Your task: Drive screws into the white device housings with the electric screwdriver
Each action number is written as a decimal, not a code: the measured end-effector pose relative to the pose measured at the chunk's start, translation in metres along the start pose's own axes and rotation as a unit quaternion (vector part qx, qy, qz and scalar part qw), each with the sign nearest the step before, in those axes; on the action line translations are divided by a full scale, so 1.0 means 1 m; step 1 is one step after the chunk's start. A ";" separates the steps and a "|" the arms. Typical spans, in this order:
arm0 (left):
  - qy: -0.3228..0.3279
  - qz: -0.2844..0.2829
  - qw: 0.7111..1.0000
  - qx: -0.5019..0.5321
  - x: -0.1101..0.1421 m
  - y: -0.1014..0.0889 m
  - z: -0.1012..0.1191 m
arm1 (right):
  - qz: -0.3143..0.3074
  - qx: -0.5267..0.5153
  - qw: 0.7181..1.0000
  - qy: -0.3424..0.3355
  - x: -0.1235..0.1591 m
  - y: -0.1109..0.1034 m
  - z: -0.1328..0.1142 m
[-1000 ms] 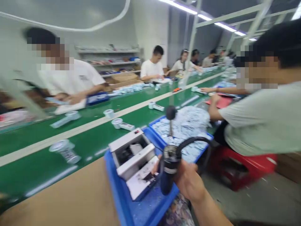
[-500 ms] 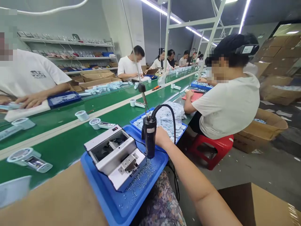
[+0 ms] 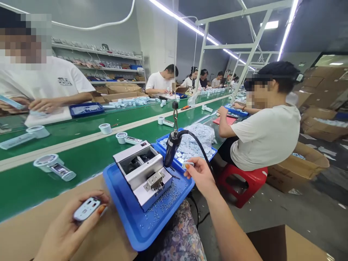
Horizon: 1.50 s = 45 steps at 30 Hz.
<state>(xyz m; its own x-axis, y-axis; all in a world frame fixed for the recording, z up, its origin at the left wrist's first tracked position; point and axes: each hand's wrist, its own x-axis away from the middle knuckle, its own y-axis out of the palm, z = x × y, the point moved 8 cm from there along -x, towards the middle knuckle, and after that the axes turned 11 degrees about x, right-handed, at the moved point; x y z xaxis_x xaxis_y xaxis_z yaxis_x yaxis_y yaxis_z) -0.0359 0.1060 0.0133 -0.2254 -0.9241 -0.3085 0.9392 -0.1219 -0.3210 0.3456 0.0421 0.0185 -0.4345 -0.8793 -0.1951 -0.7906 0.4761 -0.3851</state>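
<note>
My left hand (image 3: 63, 226), over the cardboard at lower left, is closed around a light blue plastic casing (image 3: 86, 209) whose face has small rectangular openings. In my right hand (image 3: 203, 177), a small flat light blue plastic piece (image 3: 188, 164) is pinched between thumb and fingers. Just left of that hand hangs a black electric screwdriver (image 3: 172, 145), tilted, its cord curving right. A silver screw feeder (image 3: 141, 172) stands between my hands in a blue tray (image 3: 130, 232), with many loose screws (image 3: 165, 199) beside it.
Behind the feeder, another blue tray (image 3: 161, 140) holds bagged and loose light blue parts. Light blue devices (image 3: 54, 166) lie along the green conveyor belt (image 3: 89, 161). A co-worker on a red stool (image 3: 244, 181) sits at right; others sit across. A cardboard box (image 3: 272, 241) stands at lower right.
My right hand has drawn back from the parts tray behind the screwdriver, now holding the small piece. The screwdriver has swung to a tilt. My left hand has come into view with the casing.
</note>
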 end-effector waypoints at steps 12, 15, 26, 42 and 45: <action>0.060 -0.030 0.993 0.098 0.035 0.055 0.043 | -0.076 -0.015 0.889 -0.452 0.092 0.092 -0.150; 0.045 -0.053 0.991 0.119 0.039 0.052 0.037 | -0.119 -0.002 0.899 -0.421 0.083 0.103 -0.149; 0.072 -0.116 0.974 0.180 0.034 0.052 0.033 | -0.179 0.048 0.797 -0.575 0.077 0.126 -0.158; 0.083 -0.107 0.964 0.229 0.040 0.045 0.028 | -0.060 0.148 0.787 -0.596 0.098 0.117 -0.136; 0.117 -0.053 0.972 0.196 0.047 0.039 0.029 | -0.066 0.140 0.809 -0.567 0.096 0.120 -0.132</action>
<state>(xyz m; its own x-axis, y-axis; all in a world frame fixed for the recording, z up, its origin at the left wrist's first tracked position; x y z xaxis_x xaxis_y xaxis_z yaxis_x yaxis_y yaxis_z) -0.0026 0.0470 0.0120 -0.3367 -0.7970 -0.5014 0.9234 -0.3837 -0.0102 0.1518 0.0168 0.0725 0.4474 -0.4443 -0.7761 -0.5995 0.4950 -0.6290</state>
